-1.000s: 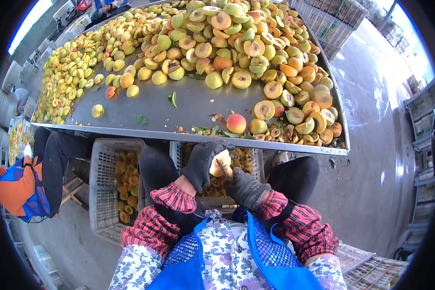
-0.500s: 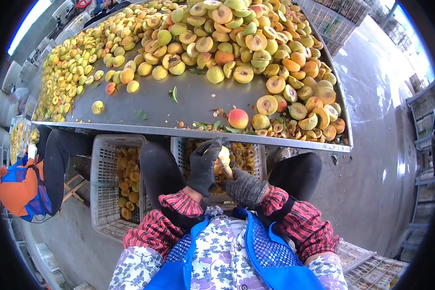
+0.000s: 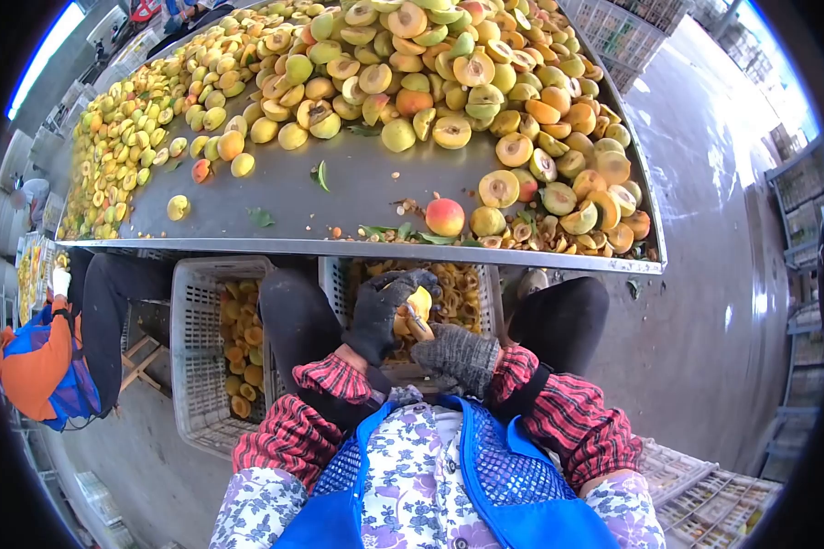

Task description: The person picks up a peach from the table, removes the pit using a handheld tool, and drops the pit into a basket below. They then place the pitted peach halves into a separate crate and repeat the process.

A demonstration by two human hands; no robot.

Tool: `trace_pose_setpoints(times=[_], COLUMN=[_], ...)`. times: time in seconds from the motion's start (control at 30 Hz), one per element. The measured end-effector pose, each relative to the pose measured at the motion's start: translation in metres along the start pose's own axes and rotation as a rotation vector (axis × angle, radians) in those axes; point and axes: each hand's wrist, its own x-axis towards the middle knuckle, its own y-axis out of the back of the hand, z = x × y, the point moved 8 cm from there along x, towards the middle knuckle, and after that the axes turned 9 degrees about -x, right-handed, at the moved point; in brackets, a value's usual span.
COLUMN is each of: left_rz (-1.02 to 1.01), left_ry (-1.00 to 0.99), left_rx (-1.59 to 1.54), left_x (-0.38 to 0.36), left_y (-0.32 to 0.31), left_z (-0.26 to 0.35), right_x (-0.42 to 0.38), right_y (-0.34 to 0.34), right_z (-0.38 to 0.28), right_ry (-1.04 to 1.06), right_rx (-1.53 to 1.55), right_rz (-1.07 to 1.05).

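Over the crate between my knees, my left hand [image 3: 381, 316] in a dark glove is closed around a yellow peach piece [image 3: 418, 302]. Its cut side faces my right hand [image 3: 458, 355], which wears a grey knitted glove and has its fingers curled close against the fruit. A short tan, narrow shape [image 3: 419, 326] sticks out from the right fingers and meets the peach; I cannot tell whether it is a tool handle or a bare fingertip. Below the hands, the crate [image 3: 333, 274] holds many yellow peach pieces [image 3: 458, 279].
A metal table [image 3: 339, 215] carries a large heap of halved and whole peaches [image 3: 412, 82], with a red-blushed peach [image 3: 445, 218] by its front rim. Left of my knee stands a crate [image 3: 190, 366] of peach halves. Another person [image 3: 46, 357] sits at far left. Stacked crates [image 3: 801, 320] line the right.
The view has shifted slightly, so the table sits a little higher and further left. Both hands stay together at the peach; the left hand has turned it a little, showing more cut flesh.
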Motion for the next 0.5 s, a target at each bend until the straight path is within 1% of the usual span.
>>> trace_pose_setpoints(times=[0.07, 0.17, 0.27, 0.37, 0.47, 0.5], left_rz=[-0.004, 0.088, 0.04, -0.156, -0.165, -0.12], left_ry=[-0.108, 0.1, -0.101, -0.214, -0.331, -0.327], left_rx=[0.122, -0.142, 0.185, 0.442, 0.626, 0.618], left_x=[0.002, -0.001, 0.0, 0.002, -0.002, -0.002], left_y=[0.0, 0.001, 0.01, 0.006, 0.002, 0.003], left_z=[0.004, 0.002, -0.012, -0.019, -0.007, -0.002], right_x=[0.008, -0.004, -0.002, -0.006, 0.016, 0.018], right_y=[0.001, -0.004, -0.003, 0.003, 0.006, 0.006], right_z=[0.004, 0.008, 0.008, -0.003, 0.004, 0.007], right_ry=[0.062, -0.1, -0.123, -0.061, 0.175, 0.172], right_rx=[-0.025, 0.21, 0.104, -0.094, -0.43, -0.401], right_rz=[0.02, -0.086, -0.089, -0.004, -0.013, -0.017])
